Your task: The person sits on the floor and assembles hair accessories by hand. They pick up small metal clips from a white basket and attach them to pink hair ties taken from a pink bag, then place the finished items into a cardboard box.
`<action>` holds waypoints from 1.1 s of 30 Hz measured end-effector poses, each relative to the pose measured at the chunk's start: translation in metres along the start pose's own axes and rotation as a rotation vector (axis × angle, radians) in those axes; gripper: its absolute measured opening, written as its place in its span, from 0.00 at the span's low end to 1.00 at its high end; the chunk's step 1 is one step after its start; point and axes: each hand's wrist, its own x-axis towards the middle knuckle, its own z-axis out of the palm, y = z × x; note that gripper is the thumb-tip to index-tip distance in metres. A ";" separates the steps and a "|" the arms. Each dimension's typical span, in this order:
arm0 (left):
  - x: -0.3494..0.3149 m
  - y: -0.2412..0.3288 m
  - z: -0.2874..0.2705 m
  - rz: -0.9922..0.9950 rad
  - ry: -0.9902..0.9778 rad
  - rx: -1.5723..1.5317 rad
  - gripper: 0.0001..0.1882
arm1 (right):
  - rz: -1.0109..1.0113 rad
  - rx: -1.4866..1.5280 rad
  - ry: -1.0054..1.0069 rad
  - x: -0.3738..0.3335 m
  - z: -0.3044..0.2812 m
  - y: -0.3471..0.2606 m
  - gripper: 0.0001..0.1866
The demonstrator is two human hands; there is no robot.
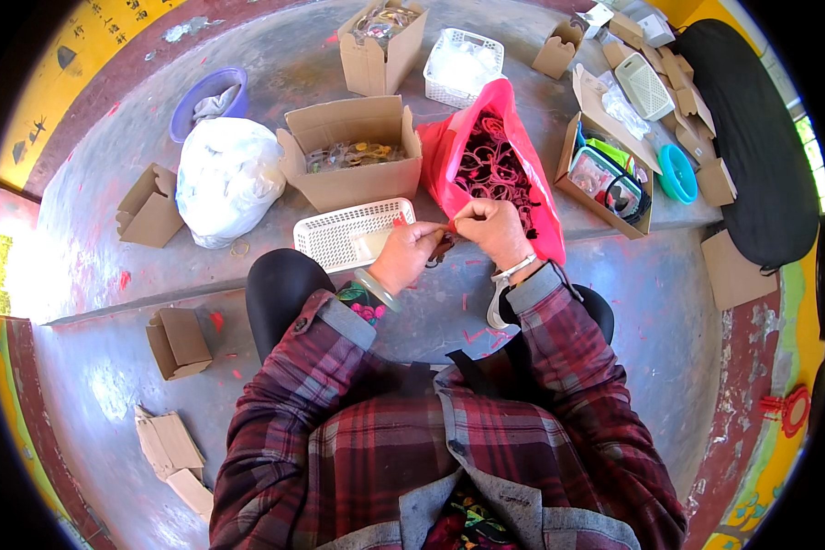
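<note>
Between my two hands is a small dark reddish-brown piece (pixel 443 246), perhaps cord, too small to make out fully. My left hand (pixel 401 259) is closed, thumb and fingers pinching one side of it. My right hand (pixel 497 234) pinches the other side, fingertips close to the left ones. Just beyond the right hand, a bright pink bag (pixel 438 170) stands open, full of dark red and pink cords (pixel 493 170). A white perforated plastic basket (pixel 325 227) lies beyond the left hand, with a pale flat item and a bit of red in it.
A cardboard box (pixel 348 190) of small wrapped items stands behind the basket. To its left are a stuffed white plastic bag (pixel 225 188) and a purple basin (pixel 181 115). At right are a box of mixed things (pixel 568 179) and a teal basin (pixel 676 174). A step edge (pixel 156 291) crosses the floor.
</note>
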 end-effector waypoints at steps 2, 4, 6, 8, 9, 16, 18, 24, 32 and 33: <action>-0.006 0.010 0.002 -0.061 -0.032 -0.372 0.13 | 0.099 0.125 -0.002 0.001 -0.008 -0.006 0.05; -0.004 0.009 -0.002 -0.106 -0.061 -0.484 0.13 | 0.139 0.189 0.030 0.001 -0.016 -0.005 0.04; -0.005 0.010 -0.004 -0.131 -0.071 -0.571 0.13 | 0.142 0.298 0.070 -0.003 -0.026 -0.003 0.03; -0.005 0.015 -0.003 -0.135 -0.060 -0.636 0.12 | 0.133 0.338 0.086 -0.010 -0.039 -0.009 0.04; -0.005 0.015 -0.004 -0.136 -0.060 -0.637 0.12 | 0.147 0.374 0.126 -0.015 -0.047 -0.015 0.03; -0.005 0.014 -0.007 -0.127 -0.095 -0.596 0.13 | 0.093 0.244 0.295 -0.055 -0.112 -0.012 0.05; -0.005 0.015 -0.001 -0.095 -0.105 -0.549 0.14 | 0.098 0.253 0.291 -0.065 -0.111 -0.012 0.06; -0.010 0.022 0.015 0.015 -0.176 -0.341 0.15 | 0.228 0.368 0.130 -0.062 -0.067 -0.004 0.13; -0.014 0.022 0.016 -0.005 -0.212 -0.381 0.14 | 0.339 0.479 -0.264 -0.053 -0.057 -0.008 0.18; -0.013 0.022 0.016 0.030 -0.181 -0.338 0.14 | 0.361 0.448 -0.261 -0.053 -0.057 -0.005 0.17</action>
